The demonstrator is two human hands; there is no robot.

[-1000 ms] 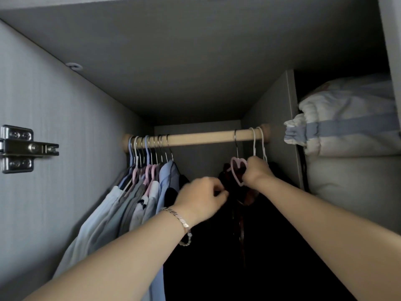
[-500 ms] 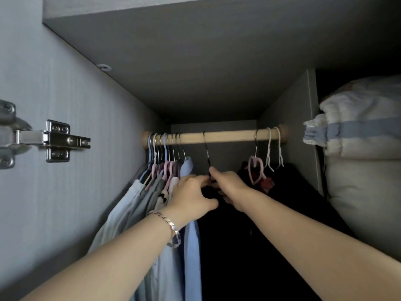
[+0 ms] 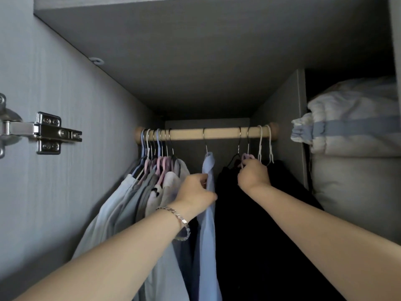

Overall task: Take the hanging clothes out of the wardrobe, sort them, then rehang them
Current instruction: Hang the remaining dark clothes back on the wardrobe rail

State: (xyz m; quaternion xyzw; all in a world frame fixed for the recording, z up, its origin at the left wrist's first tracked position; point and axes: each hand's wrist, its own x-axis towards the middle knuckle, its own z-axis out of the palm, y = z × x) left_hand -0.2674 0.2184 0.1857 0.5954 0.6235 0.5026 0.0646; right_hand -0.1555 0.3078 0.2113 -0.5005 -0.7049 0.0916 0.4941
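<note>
The right hand point(image 3: 252, 175) is gripping the lower part of a pink hanger point(image 3: 247, 157), its fingers curled round it at the top of the dark clothes point(image 3: 249, 224). The left hand point(image 3: 195, 192) is pinching the front edge of a blue shirt point(image 3: 208, 205) a little below the collar; a bracelet point(image 3: 176, 215) is sitting on that wrist.

The blue shirt is hanging alone from a metal hook near the middle of the rod point(image 3: 221, 134). Its long axis is running straight down, with the collar uppermost and the cloth turned edge-on to the camera. The pink hanger is hanging near the right end of the rod, with two white hangers point(image 3: 264, 146) just beside it on the right. The dark clothes are hanging below these.

At the left end, pale and grey clothes point(image 3: 130, 205) are hanging bunched together on pink and blue hangers, close against the side wall. The rod is lying level, running left to right across the back of the wardrobe point(image 3: 195, 61), whose panels are showing a grey grain. A metal hinge point(image 3: 50, 133) is sitting on the left wall. Beyond an upright partition point(image 3: 293, 118) on the right, white bedding point(image 3: 351, 131) with a blue band is lying stacked.
</note>
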